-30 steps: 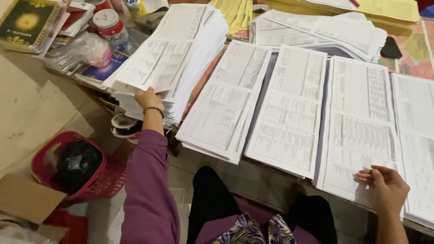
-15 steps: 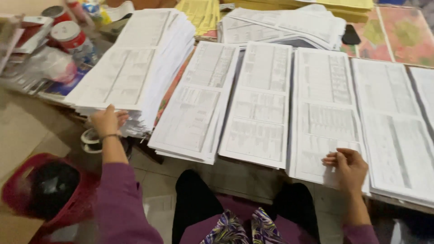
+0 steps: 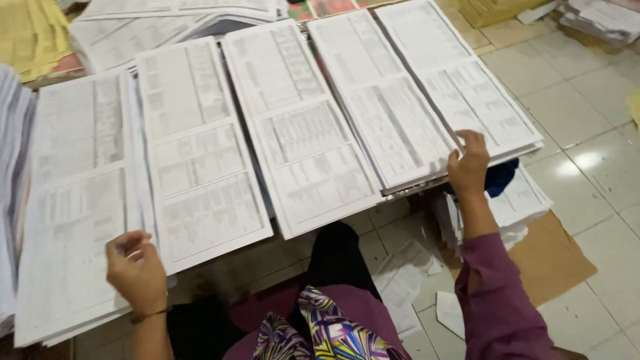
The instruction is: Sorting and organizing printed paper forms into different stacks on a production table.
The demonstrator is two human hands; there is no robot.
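Note:
Several stacks of white printed sheets lie side by side on a low surface in front of me. My left hand [image 3: 137, 270] is curled at the near right corner of the left stack [image 3: 73, 200], pinching its top sheet. Beside it lie a second stack [image 3: 193, 167] and a third stack [image 3: 300, 133]. My right hand [image 3: 469, 163] grips the near edge of the rightmost stack [image 3: 460, 80], fingers on top of the sheet. Both arms wear purple sleeves.
A taller pile of sheets [image 3: 10, 167] stands at the far left and yellow paper [image 3: 27, 33] lies behind it. More printed stacks [image 3: 173, 20] lie at the back. Loose sheets [image 3: 407, 280], flat cardboard [image 3: 553, 253] and a blue cloth [image 3: 500, 177] lie on the tiled floor at right.
The view has swung to the right. My left hand left the tall pile and now sits on the neighbouring stack. My right hand moved to the rightmost stack's edge.

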